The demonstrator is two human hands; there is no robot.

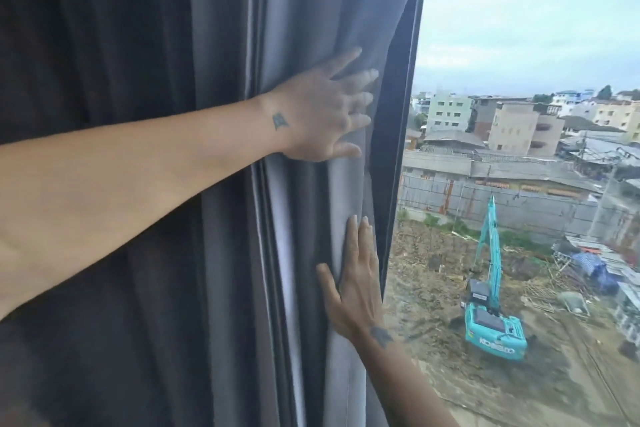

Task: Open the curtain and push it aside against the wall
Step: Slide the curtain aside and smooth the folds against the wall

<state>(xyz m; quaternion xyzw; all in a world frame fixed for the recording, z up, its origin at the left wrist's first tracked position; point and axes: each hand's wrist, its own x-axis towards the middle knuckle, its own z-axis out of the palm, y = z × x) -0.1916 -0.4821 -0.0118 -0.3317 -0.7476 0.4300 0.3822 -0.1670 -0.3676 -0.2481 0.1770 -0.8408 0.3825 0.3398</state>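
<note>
— Daylight fills the window [519, 45] on the right, a building site below it. Is the job finished?

— Mostly, I'd say. The curtain [311, 10] is bunched into folds at the left of the glass.

— And the hands?

— Left hand [320, 114] high, right hand [356, 291] lower; fingers [360, 246] flat on the cloth, pinching nothing. No wall is visible, so the last push is unconfirmed.
</note>
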